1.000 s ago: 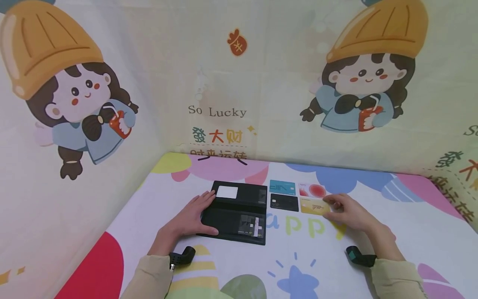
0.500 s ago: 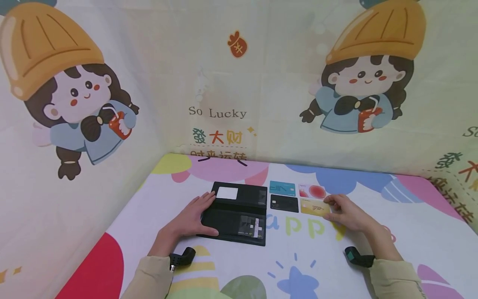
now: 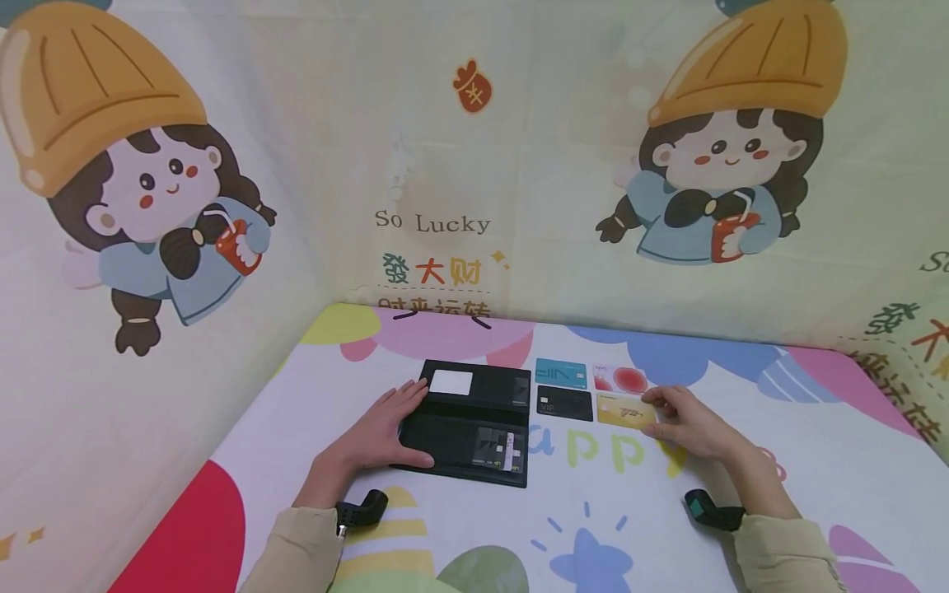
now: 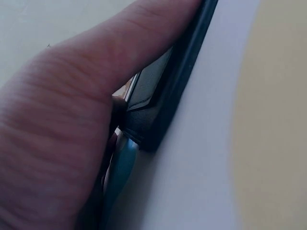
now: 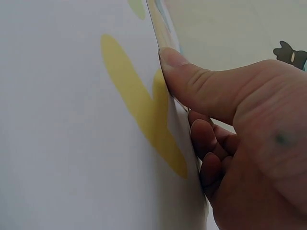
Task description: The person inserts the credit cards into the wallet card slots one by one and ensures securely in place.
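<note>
while the left hand [image 3: 374,432] lies spread over the open wallet's [image 3: 448,441] left end, the right hand [image 3: 693,422] pinches the gold card's [image 3: 624,410] right end between thumb and finger. the card lies flat, leftward of this nearer hand, its long axis running sideways toward the wallet, with the black card [image 3: 567,404] between.

1 wallet [image 3: 448,445], 4 loose cards [image 3: 565,405].

Head view looks forward and down at the table [image 3: 474,515], which tilted wrist close-ups seemingly share.
</note>
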Demonstrator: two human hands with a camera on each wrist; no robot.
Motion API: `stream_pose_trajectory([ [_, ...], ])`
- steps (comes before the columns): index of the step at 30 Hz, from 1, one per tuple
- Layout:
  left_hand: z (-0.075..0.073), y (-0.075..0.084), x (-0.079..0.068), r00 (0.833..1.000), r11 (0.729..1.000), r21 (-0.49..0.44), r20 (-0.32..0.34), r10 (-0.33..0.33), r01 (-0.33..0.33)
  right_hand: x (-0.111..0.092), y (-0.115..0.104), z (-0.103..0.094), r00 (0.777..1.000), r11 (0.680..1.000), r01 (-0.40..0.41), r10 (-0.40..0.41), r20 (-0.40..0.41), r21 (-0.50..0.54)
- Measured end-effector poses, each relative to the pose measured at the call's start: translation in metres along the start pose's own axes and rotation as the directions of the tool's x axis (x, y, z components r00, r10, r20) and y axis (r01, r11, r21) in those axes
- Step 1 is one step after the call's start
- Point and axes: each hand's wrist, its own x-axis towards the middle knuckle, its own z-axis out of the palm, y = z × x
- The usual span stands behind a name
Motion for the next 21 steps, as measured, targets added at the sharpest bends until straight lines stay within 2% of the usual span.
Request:
stream_pose_trajectory([
  [10, -0.0005, 0.0001, -0.0004, 1.0, 1.0, -0.006, 0.001, -0.002, 0.002, 0.001, 0.0027, 0.0019, 0.999, 1.0, 0.022, -0.022, -0.03, 0.018],
  [21, 0.0002, -0.0004, 0.0004, 1.0, 1.0, -0.002, 0.009, -0.019, 0.019, 0.0007, 0.0027, 0.0013, 1.0, 0.999, -0.017, 0.017, -0.019, 0.033],
])
